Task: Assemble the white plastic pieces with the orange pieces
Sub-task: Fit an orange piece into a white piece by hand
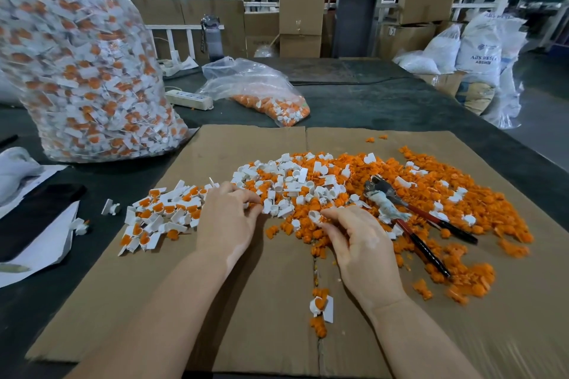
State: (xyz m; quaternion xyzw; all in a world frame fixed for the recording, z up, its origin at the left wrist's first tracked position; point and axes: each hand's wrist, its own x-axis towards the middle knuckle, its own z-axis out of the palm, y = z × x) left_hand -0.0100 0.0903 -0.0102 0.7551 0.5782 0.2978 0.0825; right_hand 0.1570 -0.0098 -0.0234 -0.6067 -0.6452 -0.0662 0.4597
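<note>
A tall clear bag (83,71) at the far left of the counter (369,101) is stuffed with joined white-and-orange parts. A smaller clear bag (261,95) behind the cardboard sheet (261,286) holds mostly orange pieces with a few white ones. Loose white plastic pieces (295,184) and orange pieces (431,194) lie heaped on the cardboard, with assembled ones (160,215) to the left. The left hand (228,221) has curled fingers pinching a white piece at the pile's edge. The right hand (354,243), fingers bent, pinches a small white piece among the orange ones, beside red-handled pliers (409,215)
</note>
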